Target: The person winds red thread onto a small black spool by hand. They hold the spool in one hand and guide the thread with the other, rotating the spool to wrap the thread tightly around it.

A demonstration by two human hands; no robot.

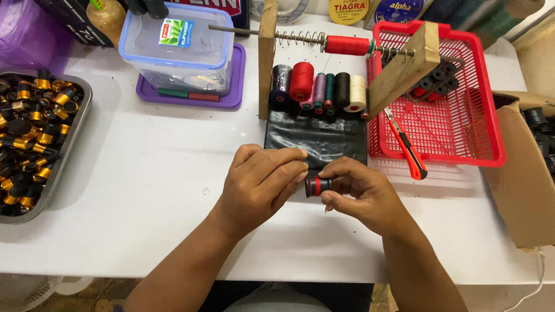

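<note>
Pinching 1 small black spool (317, 186) at frame center, right hand (361, 193) and left hand (263, 179) should steady it, fingers clamped, thread taut.

A broad white laminate worktable (144, 173) fills the view under even light; below its near edge, brown mottled floor (110, 287) shows

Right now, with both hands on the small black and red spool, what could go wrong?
The black and red spool is pinched only at the fingertips of the left hand and right hand, so it might slip and roll across the white table. The orange utility knife lies close to the right hand; reaching sideways may touch it.
</note>
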